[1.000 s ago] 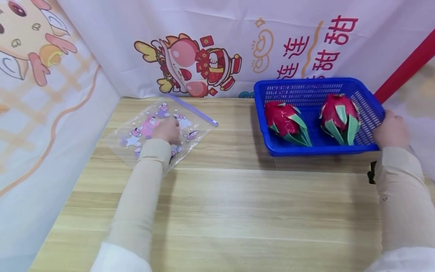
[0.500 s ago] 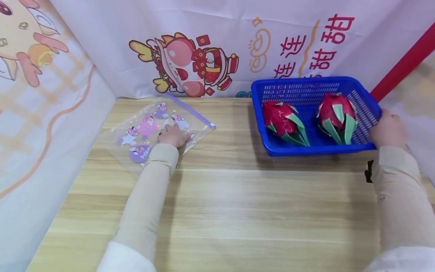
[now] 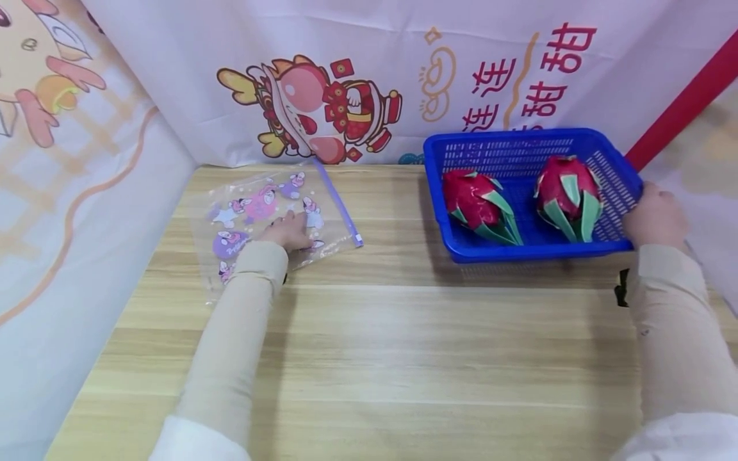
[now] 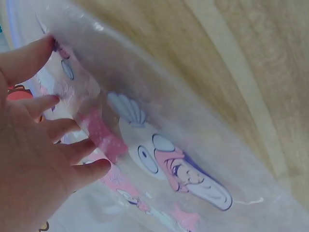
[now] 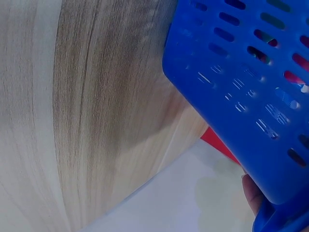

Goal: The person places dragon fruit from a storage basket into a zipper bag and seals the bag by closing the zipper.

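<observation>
A clear zip bag (image 3: 227, 224) printed with cartoon figures lies on the wooden table at the back left, its purple zip strip (image 3: 340, 205) facing right. My left hand (image 3: 288, 230) rests on the bag; in the left wrist view its fingers (image 4: 65, 128) are spread and fairly straight, fingertips at the plastic. At the back right, my right hand (image 3: 656, 216) grips the right end of a blue basket (image 3: 542, 254). Inside lie two red dragon fruits (image 3: 475, 198) with green leaves. In the right wrist view most of this hand is hidden behind the basket wall (image 5: 231, 92).
White printed cloths (image 3: 369, 38) hang behind and at the left of the wooden table (image 3: 403, 358). A red strip (image 3: 686, 96) slants behind the basket's right end. A small black item (image 3: 621, 288) shows beside my right wrist.
The bag has turned clockwise under my left hand, so its zip strip stands steeper. The left hand's fingers spread, then shifted slightly left. My right hand keeps its grip on the basket.
</observation>
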`<action>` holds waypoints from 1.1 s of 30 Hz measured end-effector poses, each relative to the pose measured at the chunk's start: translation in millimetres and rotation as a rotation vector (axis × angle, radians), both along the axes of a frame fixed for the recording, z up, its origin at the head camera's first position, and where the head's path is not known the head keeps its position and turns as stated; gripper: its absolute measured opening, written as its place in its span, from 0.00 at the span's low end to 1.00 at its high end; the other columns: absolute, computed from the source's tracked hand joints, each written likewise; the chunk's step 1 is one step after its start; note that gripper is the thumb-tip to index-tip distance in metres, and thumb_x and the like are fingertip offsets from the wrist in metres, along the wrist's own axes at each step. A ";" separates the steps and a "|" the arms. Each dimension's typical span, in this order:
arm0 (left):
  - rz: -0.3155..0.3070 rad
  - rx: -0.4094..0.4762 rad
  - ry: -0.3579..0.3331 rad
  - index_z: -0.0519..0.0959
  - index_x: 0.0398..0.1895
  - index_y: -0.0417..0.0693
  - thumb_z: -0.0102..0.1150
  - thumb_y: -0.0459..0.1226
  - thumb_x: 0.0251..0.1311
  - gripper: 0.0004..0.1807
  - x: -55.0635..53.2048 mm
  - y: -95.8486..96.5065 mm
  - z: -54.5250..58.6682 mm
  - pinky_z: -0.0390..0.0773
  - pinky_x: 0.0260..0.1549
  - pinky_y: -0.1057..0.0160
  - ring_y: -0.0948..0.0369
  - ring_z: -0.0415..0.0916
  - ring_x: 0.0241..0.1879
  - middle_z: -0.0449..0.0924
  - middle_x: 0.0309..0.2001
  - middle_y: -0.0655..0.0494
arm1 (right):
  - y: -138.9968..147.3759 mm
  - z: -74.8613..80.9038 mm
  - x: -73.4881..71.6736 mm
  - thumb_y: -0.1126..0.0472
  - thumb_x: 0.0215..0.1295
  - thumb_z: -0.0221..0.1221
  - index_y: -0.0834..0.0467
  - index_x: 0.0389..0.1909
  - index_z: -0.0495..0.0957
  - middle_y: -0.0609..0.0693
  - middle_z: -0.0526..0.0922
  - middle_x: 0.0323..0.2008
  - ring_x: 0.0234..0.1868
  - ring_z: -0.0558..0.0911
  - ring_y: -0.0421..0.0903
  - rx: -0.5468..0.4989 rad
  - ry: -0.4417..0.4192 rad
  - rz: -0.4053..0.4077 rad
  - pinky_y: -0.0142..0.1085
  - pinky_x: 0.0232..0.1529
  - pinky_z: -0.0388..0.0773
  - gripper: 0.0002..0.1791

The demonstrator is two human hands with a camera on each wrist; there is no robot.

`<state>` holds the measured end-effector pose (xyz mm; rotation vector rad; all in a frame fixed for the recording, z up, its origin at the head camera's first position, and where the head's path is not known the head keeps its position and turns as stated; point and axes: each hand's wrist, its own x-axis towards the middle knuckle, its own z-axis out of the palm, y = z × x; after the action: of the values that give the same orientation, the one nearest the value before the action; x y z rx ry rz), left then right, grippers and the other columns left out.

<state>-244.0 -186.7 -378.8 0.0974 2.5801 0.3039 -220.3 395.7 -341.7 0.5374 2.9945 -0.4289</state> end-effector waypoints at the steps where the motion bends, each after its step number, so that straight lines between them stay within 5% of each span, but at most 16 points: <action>1: -0.002 0.005 -0.009 0.45 0.74 0.36 0.47 0.43 0.63 0.41 0.3 -0.2 0.9 0.47 0.69 0.33 0.31 0.41 0.71 0.40 0.74 0.30 | -0.5 -0.2 -0.6 0.62 0.63 0.40 0.74 0.70 0.44 0.82 0.59 0.56 0.56 0.61 0.75 -0.003 0.003 0.003 0.70 0.54 0.63 0.36; 4: 0.020 -0.003 0.040 0.47 0.74 0.36 0.47 0.43 0.62 0.40 -0.1 2.4 -0.6 0.45 0.70 0.33 0.33 0.41 0.72 0.43 0.74 0.30 | 0.2 -0.5 -1.2 0.63 0.63 0.40 0.73 0.70 0.43 0.82 0.58 0.57 0.57 0.60 0.76 -0.019 0.010 0.006 0.70 0.56 0.61 0.36; 9: 0.106 0.018 0.239 0.59 0.69 0.38 0.49 0.47 0.60 0.36 -3.5 17.3 -13.3 0.56 0.67 0.35 0.34 0.52 0.68 0.53 0.70 0.32 | 1.2 -0.5 -0.2 0.62 0.63 0.40 0.73 0.70 0.43 0.82 0.58 0.57 0.57 0.60 0.76 -0.015 0.017 0.006 0.70 0.55 0.61 0.37; 11: 0.092 0.032 0.263 0.60 0.69 0.39 0.50 0.50 0.61 0.37 -4.2 22.3 -17.8 0.57 0.66 0.35 0.35 0.51 0.69 0.51 0.71 0.33 | 0.5 -1.0 -0.5 0.62 0.62 0.41 0.73 0.70 0.43 0.82 0.58 0.57 0.57 0.60 0.76 -0.007 0.013 0.010 0.70 0.56 0.61 0.37; 19: -0.061 0.005 0.091 0.45 0.76 0.44 0.51 0.61 0.60 0.50 -0.8 31.1 -14.6 0.41 0.70 0.34 0.38 0.34 0.75 0.35 0.77 0.39 | 0.0 -1.7 -0.7 0.63 0.62 0.42 0.73 0.71 0.42 0.82 0.58 0.57 0.57 0.60 0.75 -0.028 0.024 0.006 0.69 0.57 0.60 0.38; 33: -0.196 0.108 0.051 0.51 0.74 0.42 0.66 0.51 0.52 0.51 -0.1 20.5 -9.4 0.42 0.73 0.39 0.39 0.38 0.75 0.42 0.76 0.38 | 1.5 -4.9 -2.5 0.62 0.63 0.41 0.74 0.70 0.44 0.82 0.59 0.56 0.56 0.61 0.75 -0.028 0.042 0.009 0.69 0.57 0.60 0.37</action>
<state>-244.1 -166.2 -388.2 0.3994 2.5783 0.3705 -222.8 397.2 -346.6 0.5196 3.0246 -0.4864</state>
